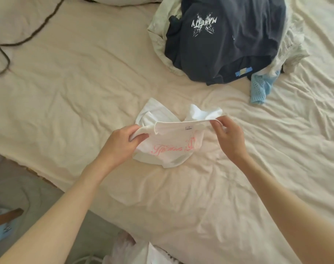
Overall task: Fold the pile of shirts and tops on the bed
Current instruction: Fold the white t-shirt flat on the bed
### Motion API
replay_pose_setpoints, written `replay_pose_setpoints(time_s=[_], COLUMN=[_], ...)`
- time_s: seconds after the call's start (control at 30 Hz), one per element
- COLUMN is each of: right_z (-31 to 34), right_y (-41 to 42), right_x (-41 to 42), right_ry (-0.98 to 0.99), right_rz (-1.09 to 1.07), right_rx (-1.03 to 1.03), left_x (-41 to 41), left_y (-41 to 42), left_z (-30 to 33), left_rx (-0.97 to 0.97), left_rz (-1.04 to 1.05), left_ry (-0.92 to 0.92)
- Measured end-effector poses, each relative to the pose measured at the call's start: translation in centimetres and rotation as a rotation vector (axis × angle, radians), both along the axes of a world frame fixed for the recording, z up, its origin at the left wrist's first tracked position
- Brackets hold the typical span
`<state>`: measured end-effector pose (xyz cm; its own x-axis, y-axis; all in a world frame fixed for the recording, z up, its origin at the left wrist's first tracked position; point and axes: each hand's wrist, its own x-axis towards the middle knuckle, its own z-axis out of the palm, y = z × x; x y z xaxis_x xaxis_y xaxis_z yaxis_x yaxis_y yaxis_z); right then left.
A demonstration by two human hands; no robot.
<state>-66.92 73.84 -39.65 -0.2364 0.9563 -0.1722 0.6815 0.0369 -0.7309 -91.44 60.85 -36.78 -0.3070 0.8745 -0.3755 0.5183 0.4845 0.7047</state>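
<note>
While my left hand (pixel 122 141) grips one end of the white top's (pixel 173 143) neckline and my right hand (pixel 227 134) pinches the other, I hold it stretched just above the bed (pixel 67 96), its lower part bunched on the sheet. Beyond it sits the pile (pixel 227 39), a dark shirt on top.

Navy tee (pixel 229 44): white print, upside down, approx. "MAN CITY". White top (pixel 173 141): pink script, illegible; neck tag unreadable.
</note>
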Motion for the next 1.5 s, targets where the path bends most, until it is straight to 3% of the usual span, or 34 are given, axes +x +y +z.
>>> replay_pose_setpoints(time_s=[0.27, 0.47, 0.53, 0.73, 0.93, 1.1, 1.23, 1.3, 1.4, 1.5], right_z=[9.0, 14.2, 15.1, 18.6, 24.0, 31.2, 34.6, 34.5, 31.6, 27.7], right_y=[-6.5, -14.8, -17.4, -22.1, -24.5, -25.2, -24.5, -24.0, -22.9, -22.4], right_x=[0.8, 6.9, 9.8, 13.7, 16.6, 18.7, 19.9, 19.7, 18.8, 18.2], right_ry=[-0.108, -0.333, -0.302, -0.033, -0.006, -0.063, 0.122, 0.186, 0.02, -0.045], right_rz=[0.193, 0.586, 0.557, 0.123, 0.255, 0.454, 0.467, 0.434, 0.37, 0.297], right_rx=[0.176, 0.25, 0.239, 0.02, -0.304, -0.329, -0.319, -0.254, -0.063, -0.016], left_x=[1.3, 5.3, 7.1, 11.9, 14.1, 16.2, 16.9, 16.7, 16.7, 17.0], left_y=[-8.4, -17.6, -20.6, -25.7, -30.3, -33.0, -34.0, -34.1, -33.7, -33.3], left_z=[8.2, 14.1, 15.5, 19.5, 23.3, 27.2, 29.7, 29.4, 27.6, 25.2], left_rx=[0.259, 0.315, 0.282, 0.281, 0.234, 0.297, 0.381, 0.36, 0.274, 0.261], left_rz=[0.175, 0.213, 0.201, 0.208, 0.26, 0.33, 0.414, 0.425, 0.389, 0.364], left_ry=[0.045, -0.064, -0.123, -0.115, -0.188, -0.053, 0.102, 0.165, 0.238, 0.297])
